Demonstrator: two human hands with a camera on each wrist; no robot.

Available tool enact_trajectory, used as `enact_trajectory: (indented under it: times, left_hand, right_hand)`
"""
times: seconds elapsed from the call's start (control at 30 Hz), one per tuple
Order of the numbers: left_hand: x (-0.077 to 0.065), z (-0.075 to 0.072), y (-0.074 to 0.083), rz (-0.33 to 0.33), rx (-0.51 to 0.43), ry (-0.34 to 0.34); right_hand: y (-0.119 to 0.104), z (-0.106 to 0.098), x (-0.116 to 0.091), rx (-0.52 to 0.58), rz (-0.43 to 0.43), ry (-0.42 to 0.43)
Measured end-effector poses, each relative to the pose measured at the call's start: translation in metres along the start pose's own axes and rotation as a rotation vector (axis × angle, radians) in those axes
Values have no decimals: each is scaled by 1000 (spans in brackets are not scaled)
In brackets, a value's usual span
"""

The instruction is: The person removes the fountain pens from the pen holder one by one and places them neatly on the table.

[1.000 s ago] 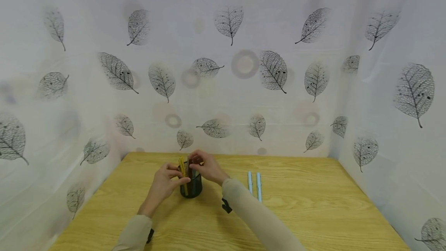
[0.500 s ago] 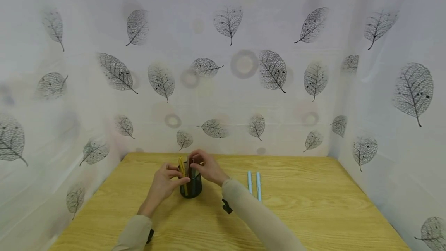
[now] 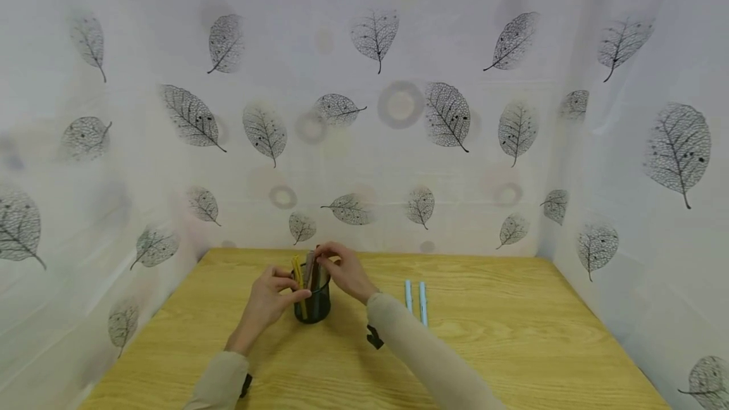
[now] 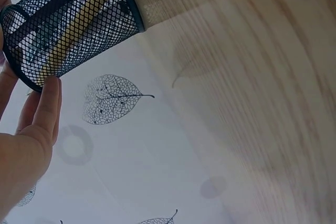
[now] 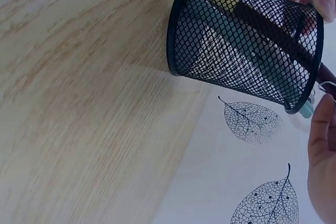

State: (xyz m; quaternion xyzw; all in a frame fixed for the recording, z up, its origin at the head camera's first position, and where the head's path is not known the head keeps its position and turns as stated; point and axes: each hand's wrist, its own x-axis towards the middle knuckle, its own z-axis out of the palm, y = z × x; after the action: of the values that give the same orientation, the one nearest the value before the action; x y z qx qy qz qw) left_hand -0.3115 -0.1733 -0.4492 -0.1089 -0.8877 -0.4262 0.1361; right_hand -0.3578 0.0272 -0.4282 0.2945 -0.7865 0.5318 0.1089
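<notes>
A dark wire-mesh pen holder (image 3: pixel 320 310) stands upright on the table and bears several pens. My left hand (image 3: pixel 266 297) holds its rim from the left, with the thumb on the near side; in the left wrist view the fingers touch the mesh by the rim. At the right side of the opening my right hand (image 3: pixel 348 275) pinches the upper end of a dark brown pen (image 5: pixel 273 34) with a silver clip. Also inside are a yellow pen (image 3: pixel 297 269), a greyish pen (image 3: pixel 309 266) and a teal pen (image 5: pixel 270 72). The right fingertips are partly cut off in the right wrist view.
Two light blue pens (image 3: pixel 423 304) lie side by side on the wooden table (image 3: pixel 512 347), right of the holder and beyond the right forearm. A pale leaf-print curtain (image 3: pixel 376 163) stands along the back and both sides.
My right hand has shifted a little to the right within the holder's opening, and the greyish pen shows more. My left hand and the holder have stayed put.
</notes>
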Motion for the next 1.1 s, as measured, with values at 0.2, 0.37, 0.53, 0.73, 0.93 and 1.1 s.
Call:
enact_trajectory:
  times: [0.2,0.37,0.53,0.73,0.93,1.1]
  left_hand:
    - [1,-1,2,5,-3,-14]
    - [1,-1,3,13,16,-14]
    - [1,-1,3,7,12,-13]
    - [0,-1,4,-25,17,-6]
    - [-1,-2,4,-27,17,-8]
    - [-2,0,3,-29,5,-11]
  right_hand:
    - [-25,-10,-4,29,-26,90]
    - [-3,-12,2,112,-45,140]
    - [-1,-19,3,149,-41,206]
    - [0,-25,3,186,-19,266]
    - [-1,-33,3,234,-24,316]
    - [-4,-42,-1,254,-20,309]
